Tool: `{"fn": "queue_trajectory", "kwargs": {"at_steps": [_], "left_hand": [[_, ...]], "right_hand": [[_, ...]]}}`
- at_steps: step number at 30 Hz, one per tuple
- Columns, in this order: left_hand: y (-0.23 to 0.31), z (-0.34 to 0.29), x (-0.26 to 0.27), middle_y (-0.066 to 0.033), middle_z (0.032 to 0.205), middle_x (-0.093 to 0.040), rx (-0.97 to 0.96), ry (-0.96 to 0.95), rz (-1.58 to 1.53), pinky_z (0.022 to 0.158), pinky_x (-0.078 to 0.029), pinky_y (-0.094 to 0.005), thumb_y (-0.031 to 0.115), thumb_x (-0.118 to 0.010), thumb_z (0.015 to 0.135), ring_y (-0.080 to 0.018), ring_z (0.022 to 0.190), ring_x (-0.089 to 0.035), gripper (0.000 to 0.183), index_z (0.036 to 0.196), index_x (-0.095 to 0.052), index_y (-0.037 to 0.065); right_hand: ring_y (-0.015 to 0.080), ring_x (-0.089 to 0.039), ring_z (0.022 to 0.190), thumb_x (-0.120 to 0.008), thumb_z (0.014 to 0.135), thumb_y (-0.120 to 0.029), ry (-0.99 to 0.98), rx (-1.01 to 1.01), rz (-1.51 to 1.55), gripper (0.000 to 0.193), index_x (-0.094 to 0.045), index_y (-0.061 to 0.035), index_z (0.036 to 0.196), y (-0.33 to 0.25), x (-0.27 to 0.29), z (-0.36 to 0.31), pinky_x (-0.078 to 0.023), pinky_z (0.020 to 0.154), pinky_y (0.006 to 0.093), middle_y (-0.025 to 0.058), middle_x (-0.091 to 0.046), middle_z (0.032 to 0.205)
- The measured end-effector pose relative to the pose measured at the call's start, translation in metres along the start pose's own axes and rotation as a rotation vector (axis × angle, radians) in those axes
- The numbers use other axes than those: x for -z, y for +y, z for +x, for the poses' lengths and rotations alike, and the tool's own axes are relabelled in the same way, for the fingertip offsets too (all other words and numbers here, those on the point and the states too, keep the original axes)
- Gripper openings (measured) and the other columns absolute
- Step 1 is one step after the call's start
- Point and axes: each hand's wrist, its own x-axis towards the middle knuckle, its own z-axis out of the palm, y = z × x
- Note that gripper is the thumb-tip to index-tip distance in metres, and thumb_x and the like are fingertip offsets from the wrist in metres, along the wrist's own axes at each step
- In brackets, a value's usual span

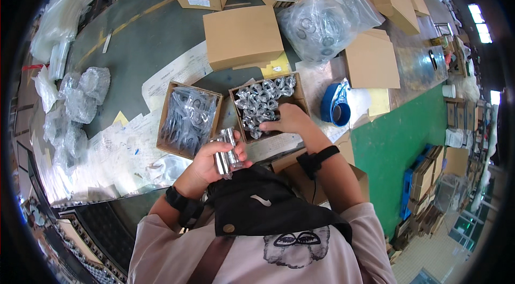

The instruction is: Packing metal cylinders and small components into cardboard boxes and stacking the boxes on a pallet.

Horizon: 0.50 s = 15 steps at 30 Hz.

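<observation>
My left hand is closed around several shiny metal cylinders, held upright side by side just in front of the boxes. My right hand reaches down into a small cardboard box of shiny metal fittings. Its thumb and fingers are apart over the pieces, some fingertips are hidden among them, and no piece shows clearly in its grip. Left of that box stands another open cardboard box, filled with clear plastic bags holding ring-shaped parts.
A blue tape dispenser stands right of the fittings box. Behind the boxes are a closed carton and a large clear bag of rings. Bubble wrap lies at the left. An open carton sits below the table edge, beside my right forearm.
</observation>
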Motion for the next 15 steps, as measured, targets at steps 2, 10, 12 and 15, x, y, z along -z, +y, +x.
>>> {"fn": "queue_trajectory", "kwargs": {"at_steps": [2,10,12,15], "left_hand": [[-0.003,-0.011,0.012,-0.0104,0.085,-0.056,-0.019,0.001,0.004,0.088,-0.049,-0.0532,0.008,-0.058,0.081,-0.0268,0.084,-0.060,0.029,0.110,-0.053,0.009],[-0.007,-0.010,0.017,-0.0100,0.088,-0.056,-0.020,0.027,0.077,0.088,-0.048,-0.0519,0.011,-0.059,0.082,-0.0263,0.086,-0.058,0.032,0.113,-0.052,0.008],[-0.008,-0.007,0.021,-0.0113,0.090,-0.056,-0.011,0.034,0.060,0.089,-0.048,-0.0516,0.010,-0.058,0.082,-0.0270,0.088,-0.058,0.031,0.113,-0.052,0.008],[-0.012,0.004,0.022,-0.0132,0.095,-0.057,-0.018,0.049,0.063,0.091,-0.048,-0.0506,0.009,-0.057,0.083,-0.0284,0.093,-0.060,0.031,0.113,-0.051,0.007]], "right_hand": [[0.0310,-0.066,0.081,-0.074,0.073,-0.049,-0.077,-0.037,0.283,0.057,-0.065,0.0043,0.092,0.005,0.007,0.008,-0.050,0.075,0.0379,0.0221,-0.067,0.086],[0.0291,-0.065,0.075,-0.078,0.063,-0.025,0.056,0.016,0.330,0.036,-0.067,0.0002,0.086,0.013,0.013,-0.007,-0.050,0.070,0.0364,0.0156,-0.067,0.079],[0.0334,-0.063,0.083,-0.078,0.058,-0.021,-0.028,-0.143,0.306,0.043,-0.063,0.0002,0.092,-0.001,0.012,-0.006,-0.050,0.075,0.0382,0.0175,-0.065,0.088],[0.0405,-0.058,0.092,-0.075,0.062,-0.015,0.211,-0.185,0.109,0.045,-0.051,-0.0039,0.099,-0.029,-0.007,-0.014,-0.048,0.081,0.0429,0.0212,-0.054,0.102]]}}
